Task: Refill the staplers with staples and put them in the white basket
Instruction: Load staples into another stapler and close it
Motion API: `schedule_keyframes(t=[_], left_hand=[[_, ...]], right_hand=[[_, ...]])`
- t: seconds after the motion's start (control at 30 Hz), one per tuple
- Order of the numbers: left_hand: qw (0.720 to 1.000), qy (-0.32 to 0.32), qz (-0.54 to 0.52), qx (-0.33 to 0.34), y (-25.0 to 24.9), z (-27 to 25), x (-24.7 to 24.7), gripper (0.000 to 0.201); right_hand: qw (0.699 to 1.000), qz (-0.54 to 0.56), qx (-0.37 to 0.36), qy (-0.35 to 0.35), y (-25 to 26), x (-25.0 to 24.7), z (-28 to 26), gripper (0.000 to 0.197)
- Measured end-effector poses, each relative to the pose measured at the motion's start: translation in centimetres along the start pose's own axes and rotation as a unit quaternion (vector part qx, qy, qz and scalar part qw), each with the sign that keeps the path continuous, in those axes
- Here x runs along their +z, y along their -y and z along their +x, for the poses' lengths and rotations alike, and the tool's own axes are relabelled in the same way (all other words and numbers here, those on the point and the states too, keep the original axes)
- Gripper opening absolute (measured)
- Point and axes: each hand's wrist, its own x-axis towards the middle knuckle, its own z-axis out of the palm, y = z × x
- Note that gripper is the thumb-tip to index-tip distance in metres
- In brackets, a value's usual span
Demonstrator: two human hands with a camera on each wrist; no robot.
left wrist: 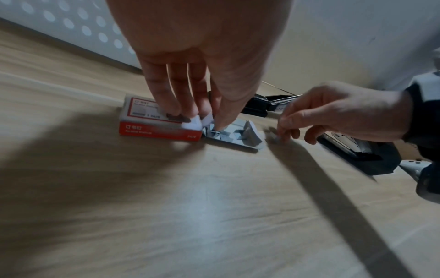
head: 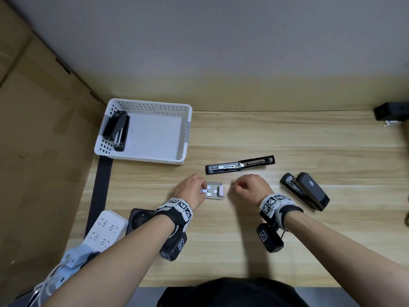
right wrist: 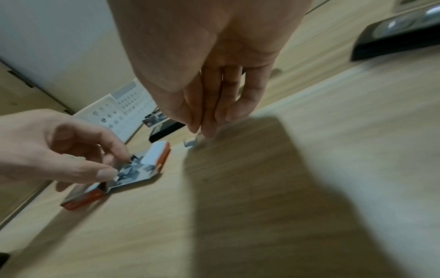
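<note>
While the left hand pinches at loose staples in the opened staple box and the right hand pinches a small strip on the counter, the opened stapler lies just beyond both, long axis left-right, nearer the right hand

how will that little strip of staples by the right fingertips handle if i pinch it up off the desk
The staple strip looks tiny and thin, so probably very light and fiddly to pinch off the flat desk. Broken bits already lie in the staple box tray, so it likely snaps if bent. The right hand fingertips suit it.
</note>
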Motion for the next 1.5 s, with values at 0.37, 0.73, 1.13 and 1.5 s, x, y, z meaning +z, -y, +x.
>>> schedule_keyframes(t=[0.37, 0.73, 1.13, 1.5], left_hand=[[0.999, 0.002, 0.032, 0.032, -2.7, 1.0, 0.7, 0.022], [0.999, -0.001, 0.018, 0.027, -3.0, 0.6, 0.8, 0.019], [0.999, -0.006, -0.006, 0.033, -3.6, 0.5, 1.2, 0.017], [0.987, -0.138, -0.022, 0.073, -2.8, 3.1, 0.7, 0.025]], right_hand=[[0.992, 0.108, 0.057, -0.044, -2.7, 0.3, -1.7, 0.023], [0.998, 0.033, -0.021, -0.046, -2.8, 2.5, -0.6, 0.013], [0.995, 0.015, -0.036, -0.093, -3.1, 2.0, -0.2, 0.018], [0.993, 0.004, -0.07, -0.09, -3.3, 2.4, 0.3, 0.018]])
